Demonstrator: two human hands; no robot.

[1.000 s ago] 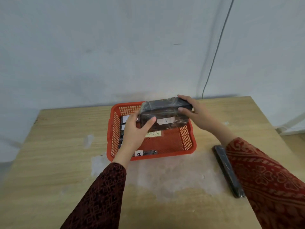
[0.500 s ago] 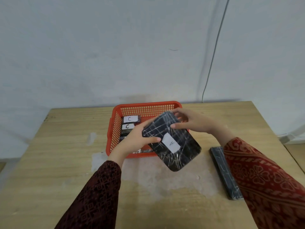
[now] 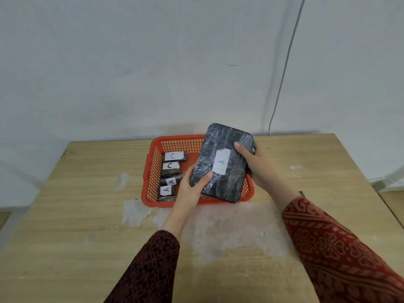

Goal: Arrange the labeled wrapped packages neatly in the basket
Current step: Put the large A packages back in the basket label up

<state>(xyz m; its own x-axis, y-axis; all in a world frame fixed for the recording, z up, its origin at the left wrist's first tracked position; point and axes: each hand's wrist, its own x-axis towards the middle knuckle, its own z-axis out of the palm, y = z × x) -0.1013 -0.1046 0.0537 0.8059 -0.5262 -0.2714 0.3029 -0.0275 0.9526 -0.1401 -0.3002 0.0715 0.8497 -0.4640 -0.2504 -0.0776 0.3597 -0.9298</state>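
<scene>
A large black wrapped package with a white "A" label is held tilted over the right part of the red plastic basket. My left hand grips its lower left edge and my right hand grips its right side. Several small wrapped packages stand in a row along the basket's left side: two labeled "C" at the back, two labeled "A" nearer me. The held package hides the basket's right half.
The basket sits at the back middle of a wooden table with worn white patches. A grey wall stands just behind it, with a thin cable running down. The table's right edge drops to the floor.
The large package has swung from lying flat in front of the basket to tilted lengthwise over its right side. The dark flat package at the right of the table is out of view.
</scene>
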